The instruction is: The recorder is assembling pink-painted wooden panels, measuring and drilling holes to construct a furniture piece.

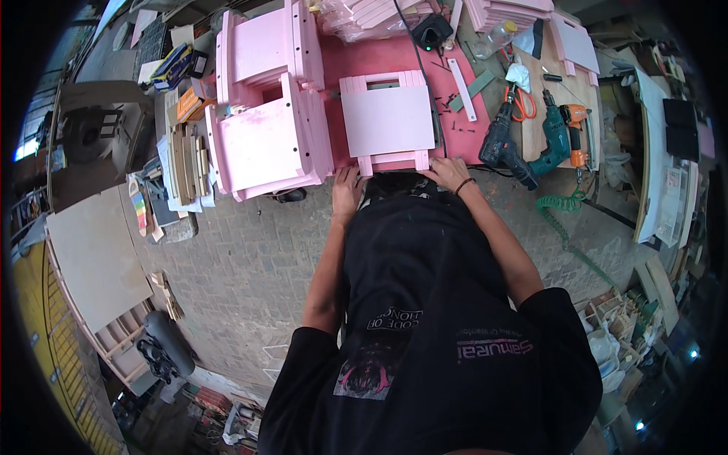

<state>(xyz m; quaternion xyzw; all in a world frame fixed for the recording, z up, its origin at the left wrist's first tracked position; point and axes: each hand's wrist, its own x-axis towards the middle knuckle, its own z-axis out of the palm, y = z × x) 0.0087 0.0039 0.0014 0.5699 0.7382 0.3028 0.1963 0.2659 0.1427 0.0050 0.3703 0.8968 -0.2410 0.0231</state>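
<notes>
In front of me on the red work surface (474, 148) lies a pale pink wooden panel piece (388, 117), a flat board with slotted rails at its far end and two short legs at its near end. My left hand (346, 188) is closed at the near left leg, fingers bent at the table's edge. At the near right leg, my right hand (450, 174), with a dark band on the wrist, has its fingers curled against the wood. Parts of the fingertips are hidden.
Stacks of pink panels (262, 144) stand to the left. On the right lie a dark cordless drill (500, 140), a green drill (552, 140), an orange-and-black air tool (578, 133) with a coiled green hose (561, 202), loose screws and a pink strip (461, 89).
</notes>
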